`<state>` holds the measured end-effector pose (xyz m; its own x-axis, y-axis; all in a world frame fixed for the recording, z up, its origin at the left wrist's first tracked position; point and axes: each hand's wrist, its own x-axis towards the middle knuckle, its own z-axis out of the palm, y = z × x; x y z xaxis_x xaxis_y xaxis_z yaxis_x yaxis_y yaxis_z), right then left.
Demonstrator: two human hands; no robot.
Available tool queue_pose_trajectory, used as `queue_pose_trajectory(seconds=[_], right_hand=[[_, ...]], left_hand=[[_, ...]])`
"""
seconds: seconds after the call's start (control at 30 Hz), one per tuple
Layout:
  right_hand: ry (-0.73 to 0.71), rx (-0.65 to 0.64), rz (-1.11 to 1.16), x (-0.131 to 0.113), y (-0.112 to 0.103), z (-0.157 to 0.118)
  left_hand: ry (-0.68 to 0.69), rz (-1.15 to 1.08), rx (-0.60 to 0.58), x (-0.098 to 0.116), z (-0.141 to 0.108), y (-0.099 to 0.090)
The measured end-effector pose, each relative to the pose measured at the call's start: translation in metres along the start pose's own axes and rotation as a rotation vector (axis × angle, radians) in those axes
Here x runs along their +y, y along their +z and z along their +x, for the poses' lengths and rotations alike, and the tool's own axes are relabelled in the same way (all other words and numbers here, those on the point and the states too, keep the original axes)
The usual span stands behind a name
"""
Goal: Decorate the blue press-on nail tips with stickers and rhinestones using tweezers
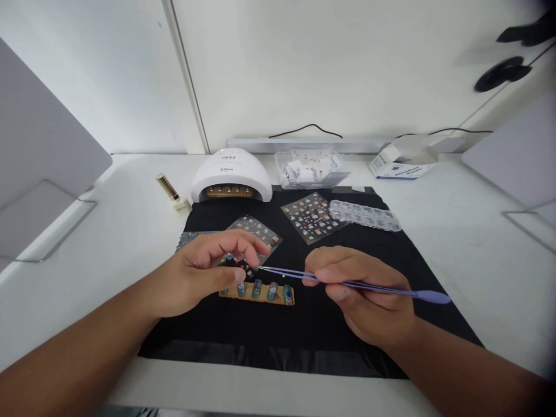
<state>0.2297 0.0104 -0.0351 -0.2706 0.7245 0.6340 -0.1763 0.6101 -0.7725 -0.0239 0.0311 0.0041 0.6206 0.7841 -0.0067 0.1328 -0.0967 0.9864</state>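
My right hand [369, 289] grips a pair of purple tweezers [382, 288] in a pinch, their tips pointing left. Those tips end close to the fingertips of my left hand [208, 263], whose thumb and bent fingers are apart. Whether a tiny piece sits at the tips is too small to tell. Under the left hand lies a clear sticker sheet [264, 233], partly covered by the fingers. Just below is a tan strip [264, 293] bearing several decorated blue-grey false nails [257, 288]; its left end is partly hidden by my left thumb.
A white nail lamp [231, 168] with another nail strip [229, 191] inside stands at the back. A polish bottle [174, 196], clear tub [310, 169], opened box [402, 161], second sticker sheet [310, 217] and clear compartment case [365, 215] surround or lie on the black mat [330, 341].
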Motion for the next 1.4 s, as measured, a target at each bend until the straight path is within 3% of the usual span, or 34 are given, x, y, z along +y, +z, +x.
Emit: queue_pose_trajectory(seconds=[1.0, 1.4], right_hand=[[-0.055, -0.011, -0.01, 0.005, -0.0035, -0.0017], [-0.016, 0.007, -0.016, 0.0028, -0.002, -0.0019]], left_hand=[[-0.016, -0.068, -0.021, 0.0003, 0.0003, 0.0017], [-0.014, -0.06, -0.005, 0.0003, 0.001, 0.0019]])
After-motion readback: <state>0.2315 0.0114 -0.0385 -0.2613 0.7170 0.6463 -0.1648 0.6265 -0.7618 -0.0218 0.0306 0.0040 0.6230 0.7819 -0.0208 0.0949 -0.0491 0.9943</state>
